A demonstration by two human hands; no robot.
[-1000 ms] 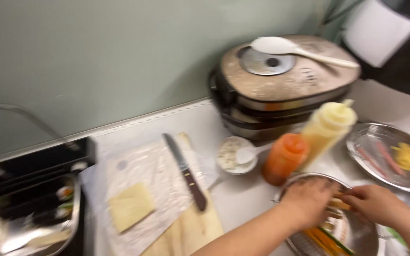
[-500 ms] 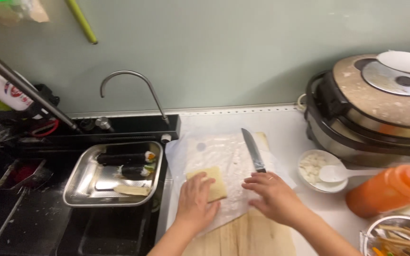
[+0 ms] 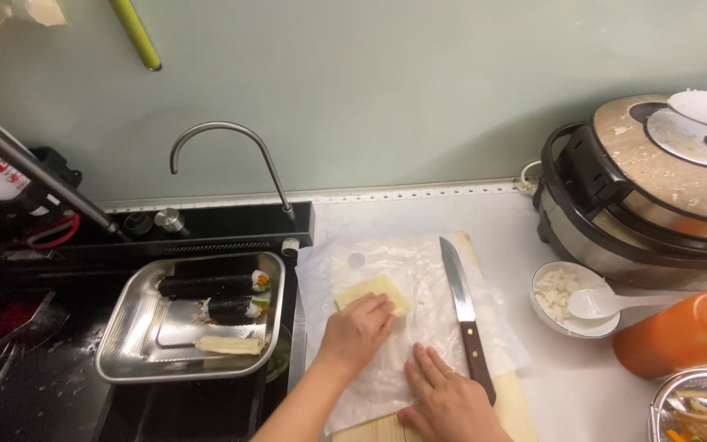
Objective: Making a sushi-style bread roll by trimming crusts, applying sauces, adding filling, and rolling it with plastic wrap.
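My left hand rests with its fingers on a pale yellow square slice lying on a clear plastic sheet. My right hand lies flat and spread on the same sheet, just left of the wooden handle of a kitchen knife. The knife lies lengthwise on the sheet, blade pointing away from me. Under the sheet is a wooden cutting board.
A steel tray with two dark seaweed rolls and a pale strip sits over the black sink, below a curved tap. To the right stand a rice cooker, a small white bowl with a spoon, an orange squeeze bottle and a metal bowl.
The view swung left from the bowls and bottles to the sheet. Both hands came to the sheet; the left hand now covers more of the yellow slice and the right hand lies nearer the knife handle.
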